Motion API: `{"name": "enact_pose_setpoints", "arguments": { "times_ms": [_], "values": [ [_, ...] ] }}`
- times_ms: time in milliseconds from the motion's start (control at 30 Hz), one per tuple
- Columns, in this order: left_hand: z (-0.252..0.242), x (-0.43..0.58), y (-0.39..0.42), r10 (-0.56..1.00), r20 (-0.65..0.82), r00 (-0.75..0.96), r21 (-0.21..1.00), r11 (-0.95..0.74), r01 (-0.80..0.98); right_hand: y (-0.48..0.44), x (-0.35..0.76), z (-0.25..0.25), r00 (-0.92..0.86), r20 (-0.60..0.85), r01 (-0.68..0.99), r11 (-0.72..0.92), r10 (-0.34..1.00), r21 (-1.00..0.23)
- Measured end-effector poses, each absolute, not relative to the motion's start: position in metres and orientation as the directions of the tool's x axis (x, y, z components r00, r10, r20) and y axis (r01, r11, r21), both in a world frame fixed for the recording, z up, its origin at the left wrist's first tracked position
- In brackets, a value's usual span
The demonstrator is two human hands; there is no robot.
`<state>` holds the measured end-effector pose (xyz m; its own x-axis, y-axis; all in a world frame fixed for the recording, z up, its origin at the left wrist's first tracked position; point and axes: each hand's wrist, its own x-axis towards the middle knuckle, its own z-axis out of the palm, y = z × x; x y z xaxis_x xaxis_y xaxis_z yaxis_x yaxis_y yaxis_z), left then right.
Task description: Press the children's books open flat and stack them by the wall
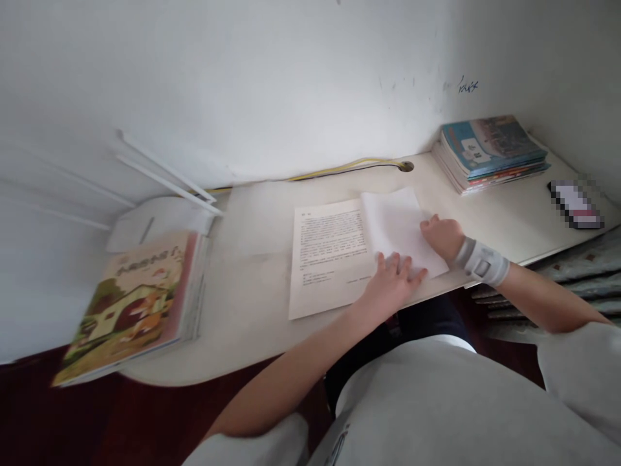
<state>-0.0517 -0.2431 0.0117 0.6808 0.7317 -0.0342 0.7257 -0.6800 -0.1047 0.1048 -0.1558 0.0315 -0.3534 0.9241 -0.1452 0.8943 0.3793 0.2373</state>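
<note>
Left of the white sheet (394, 223) on the desk (242, 310) lie picture books (138, 294), then an adjoining printed page (330, 255). The left hand (394, 283) splays flat at the sheet's lower edge; the right hand (444, 238) curls at its right edge, grip unclear. Rightward: stacked books (495, 152), phone (576, 206).

Looks like a home study corner: printed paper (327, 259) on a table (247, 304) against a scribbled wall (291, 84), a picture-covered book stack (129, 310) at the left, more books (497, 149) and a phone (577, 204) at the right, patterned fabric (577, 272) below
</note>
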Motion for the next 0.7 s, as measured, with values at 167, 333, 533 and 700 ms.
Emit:
{"name": "enact_pose_setpoints", "arguments": {
  "times_ms": [167, 333, 533, 700],
  "values": [
    [0.015, -0.03, -0.243, 0.761, -0.076, 0.644, -0.111, -0.648, 0.753, -0.187, 0.131, 0.036, -0.386, -0.174, 0.88, 0.419, 0.906, 0.226],
    [0.019, -0.016, -0.241, 0.799, -0.128, 0.588, -0.063, -0.598, 0.799, -0.19, 0.137, 0.04, -0.396, -0.216, 0.873, 0.439, 0.893, 0.214],
    [0.024, -0.018, -0.236, 0.802, -0.157, 0.576, -0.09, -0.592, 0.801, -0.192, 0.139, 0.047, -0.384, -0.206, 0.878, 0.425, 0.9, 0.22],
    [0.02, -0.017, -0.238, 0.8, -0.135, 0.584, -0.105, -0.598, 0.795, -0.189, 0.15, 0.037, -0.466, -0.092, 0.875, 0.474, 0.88, 0.097]
  ]
}}
